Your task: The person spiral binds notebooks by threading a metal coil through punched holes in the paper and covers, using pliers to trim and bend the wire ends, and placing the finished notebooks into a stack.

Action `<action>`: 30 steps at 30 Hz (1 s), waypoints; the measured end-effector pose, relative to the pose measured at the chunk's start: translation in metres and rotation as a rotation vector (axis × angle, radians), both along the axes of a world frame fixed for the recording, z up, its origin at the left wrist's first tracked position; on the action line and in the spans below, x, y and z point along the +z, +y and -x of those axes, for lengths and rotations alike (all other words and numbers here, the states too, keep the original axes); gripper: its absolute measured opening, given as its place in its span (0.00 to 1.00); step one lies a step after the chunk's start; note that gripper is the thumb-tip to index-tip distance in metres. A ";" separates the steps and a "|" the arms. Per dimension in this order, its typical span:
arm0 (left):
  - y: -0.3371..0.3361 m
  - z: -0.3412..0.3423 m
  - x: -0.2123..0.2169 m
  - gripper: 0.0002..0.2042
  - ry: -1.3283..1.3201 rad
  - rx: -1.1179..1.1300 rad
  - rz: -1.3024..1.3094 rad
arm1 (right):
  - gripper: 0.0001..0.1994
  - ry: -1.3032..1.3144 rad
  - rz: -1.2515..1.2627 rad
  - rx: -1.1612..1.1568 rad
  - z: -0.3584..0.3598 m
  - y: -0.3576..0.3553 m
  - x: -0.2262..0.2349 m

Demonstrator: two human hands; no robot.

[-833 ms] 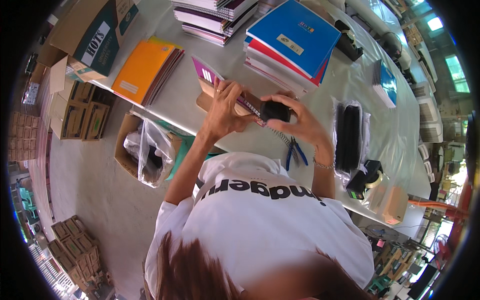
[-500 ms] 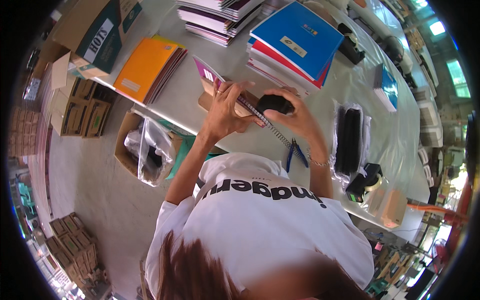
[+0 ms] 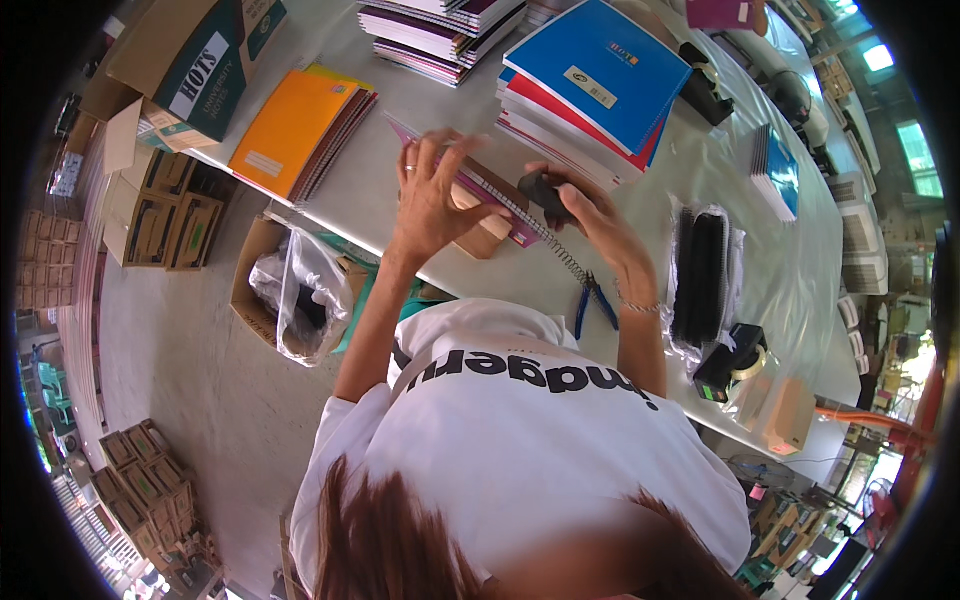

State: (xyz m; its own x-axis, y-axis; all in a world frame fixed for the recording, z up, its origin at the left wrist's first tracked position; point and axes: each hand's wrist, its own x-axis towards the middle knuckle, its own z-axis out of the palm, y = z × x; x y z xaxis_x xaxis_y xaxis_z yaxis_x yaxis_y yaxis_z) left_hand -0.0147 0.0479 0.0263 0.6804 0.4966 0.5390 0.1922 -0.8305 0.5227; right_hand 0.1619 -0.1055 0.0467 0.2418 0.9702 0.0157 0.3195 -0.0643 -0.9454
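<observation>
Left hand at notebook, right hand holding black object; pliers nearby

A pale worktable is carrying a brown block, blue-handled pliers, plastic-wrapped black coils and two tape dispensers; orange-covered notebooks and a blue-topped notebook stack are also lying on it.
</observation>
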 end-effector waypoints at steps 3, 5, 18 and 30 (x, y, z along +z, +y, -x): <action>0.010 0.001 -0.007 0.34 0.006 0.020 -0.073 | 0.25 0.072 0.112 0.112 -0.002 0.018 0.003; 0.013 -0.001 -0.004 0.30 -0.006 0.005 -0.091 | 0.25 0.042 0.059 0.105 -0.002 0.024 0.007; 0.021 0.000 -0.005 0.26 -0.014 -0.057 -0.054 | 0.25 -0.095 0.085 0.125 0.001 0.045 -0.008; 0.047 0.008 -0.014 0.29 -0.146 0.038 -0.073 | 0.34 0.574 -0.058 0.242 -0.012 0.023 -0.004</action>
State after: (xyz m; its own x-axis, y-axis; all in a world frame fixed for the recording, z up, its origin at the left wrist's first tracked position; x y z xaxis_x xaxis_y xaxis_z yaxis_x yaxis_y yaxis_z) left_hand -0.0229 0.0950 0.0128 0.5738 0.4762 0.6663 0.1504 -0.8610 0.4859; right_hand 0.1739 -0.0822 0.0423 0.0007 1.0000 0.0029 -0.2418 0.0030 -0.9703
